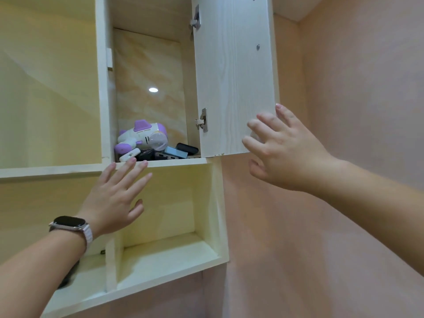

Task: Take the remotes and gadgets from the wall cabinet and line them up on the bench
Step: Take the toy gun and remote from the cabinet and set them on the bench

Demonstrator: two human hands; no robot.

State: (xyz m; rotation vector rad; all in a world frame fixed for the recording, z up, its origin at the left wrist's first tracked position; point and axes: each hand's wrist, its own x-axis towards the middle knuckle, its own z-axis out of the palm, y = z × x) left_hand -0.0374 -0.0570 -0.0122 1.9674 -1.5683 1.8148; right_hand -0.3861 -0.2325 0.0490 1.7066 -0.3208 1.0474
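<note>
The wall cabinet compartment stands open, its pale wood door (234,74) swung out to the right. On its shelf (174,162) lies a pile of gadgets: a white and purple toy-like device (142,135), a small white gadget (129,154), a light blue box (175,152) and a black remote (187,148). My left hand (114,198), a smartwatch on its wrist, is raised with fingers spread, fingertips at the shelf's front edge just below the gadgets. My right hand (282,150) is open with fingers against the door's lower outer edge. Neither hand holds anything.
Open yellow cubbies (169,226) sit below and to the left of the compartment. A dark object (68,276) lies in the lower left cubby behind my forearm. A pink wall (355,111) fills the right side. Metal hinges (203,121) hold the door.
</note>
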